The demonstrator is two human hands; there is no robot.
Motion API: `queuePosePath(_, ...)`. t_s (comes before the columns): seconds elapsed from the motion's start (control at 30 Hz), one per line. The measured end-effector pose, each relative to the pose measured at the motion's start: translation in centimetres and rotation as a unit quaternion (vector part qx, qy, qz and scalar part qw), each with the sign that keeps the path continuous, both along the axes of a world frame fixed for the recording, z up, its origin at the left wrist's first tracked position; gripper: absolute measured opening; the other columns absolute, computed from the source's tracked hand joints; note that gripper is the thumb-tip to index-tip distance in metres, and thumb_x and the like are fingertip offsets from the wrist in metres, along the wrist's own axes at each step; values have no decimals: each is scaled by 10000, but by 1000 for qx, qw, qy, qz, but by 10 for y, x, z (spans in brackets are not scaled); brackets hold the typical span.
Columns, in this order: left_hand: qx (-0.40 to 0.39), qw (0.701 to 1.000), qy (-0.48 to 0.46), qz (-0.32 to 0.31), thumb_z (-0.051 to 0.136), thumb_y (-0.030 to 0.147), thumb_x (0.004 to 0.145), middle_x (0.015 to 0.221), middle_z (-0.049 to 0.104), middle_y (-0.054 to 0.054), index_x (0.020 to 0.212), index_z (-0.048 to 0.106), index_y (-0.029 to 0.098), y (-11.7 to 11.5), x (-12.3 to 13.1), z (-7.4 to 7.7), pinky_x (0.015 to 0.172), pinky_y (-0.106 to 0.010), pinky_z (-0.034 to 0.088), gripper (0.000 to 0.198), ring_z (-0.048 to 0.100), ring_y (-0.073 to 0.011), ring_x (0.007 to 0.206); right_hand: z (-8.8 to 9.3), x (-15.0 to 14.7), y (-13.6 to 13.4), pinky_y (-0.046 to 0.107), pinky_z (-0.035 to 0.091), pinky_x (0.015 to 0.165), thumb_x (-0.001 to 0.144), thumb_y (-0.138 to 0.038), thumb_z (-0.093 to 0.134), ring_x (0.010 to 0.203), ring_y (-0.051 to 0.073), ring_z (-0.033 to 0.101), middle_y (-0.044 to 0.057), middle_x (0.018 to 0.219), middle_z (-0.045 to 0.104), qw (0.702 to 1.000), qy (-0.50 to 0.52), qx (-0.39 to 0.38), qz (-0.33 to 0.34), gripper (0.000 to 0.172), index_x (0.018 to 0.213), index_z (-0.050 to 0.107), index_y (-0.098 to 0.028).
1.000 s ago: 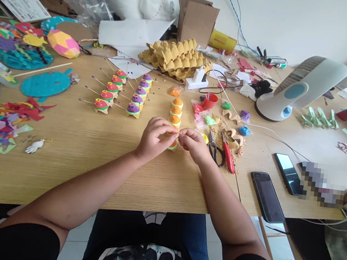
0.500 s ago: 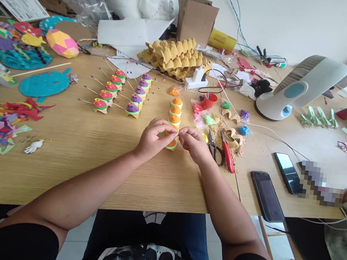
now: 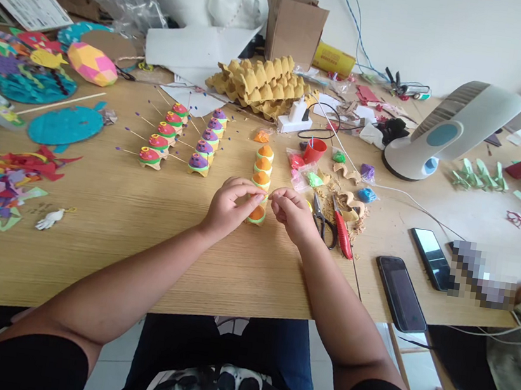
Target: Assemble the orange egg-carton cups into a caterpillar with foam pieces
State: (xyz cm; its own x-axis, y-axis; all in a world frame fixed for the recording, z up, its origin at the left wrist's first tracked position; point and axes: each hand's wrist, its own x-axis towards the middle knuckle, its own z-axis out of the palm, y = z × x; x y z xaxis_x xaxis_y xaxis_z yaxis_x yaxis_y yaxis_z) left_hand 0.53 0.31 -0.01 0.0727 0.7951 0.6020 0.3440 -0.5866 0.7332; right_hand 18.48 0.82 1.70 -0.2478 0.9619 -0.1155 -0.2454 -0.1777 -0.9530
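Observation:
My left hand (image 3: 234, 202) is pinched, thumb against fingers, just left of a row of egg-carton cups (image 3: 263, 165) covered in orange and pale green clay. Facing it, my right hand (image 3: 289, 211) is also closed in a pinch on the row's right side. Whatever lies between the fingertips is too small to make out. Both hands hover over the row's near half and hide part of it. Farther left stand two finished-looking rows, one red and green (image 3: 159, 141), one purple and orange (image 3: 204, 144), with blue-tipped sticks poking out.
Scissors (image 3: 325, 224) and a red-handled cutter (image 3: 342, 230) lie right of my hands. Behind them are a red cup (image 3: 315, 151) and bagged clay (image 3: 314, 180). Egg trays (image 3: 265, 87) sit at the back, a white fan (image 3: 446, 133) and phones (image 3: 402, 293) to the right. Another person's hand shows at the right edge.
My fingertips have drawn slightly apart, the left hand shifting a little to the left. The rows and tools stay where they were.

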Motion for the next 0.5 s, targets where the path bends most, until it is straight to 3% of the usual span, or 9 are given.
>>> queuePosePath(0.5, 43, 997, 55, 29, 699, 287, 925, 908, 753, -24, 896, 755, 237, 1, 1, 0, 893, -395, 532, 81, 676, -199, 917, -4, -1, -1, 240, 232, 499, 794, -463, 714, 553, 85, 392, -39, 622, 538, 994, -79, 77, 21, 279, 799, 637, -196)
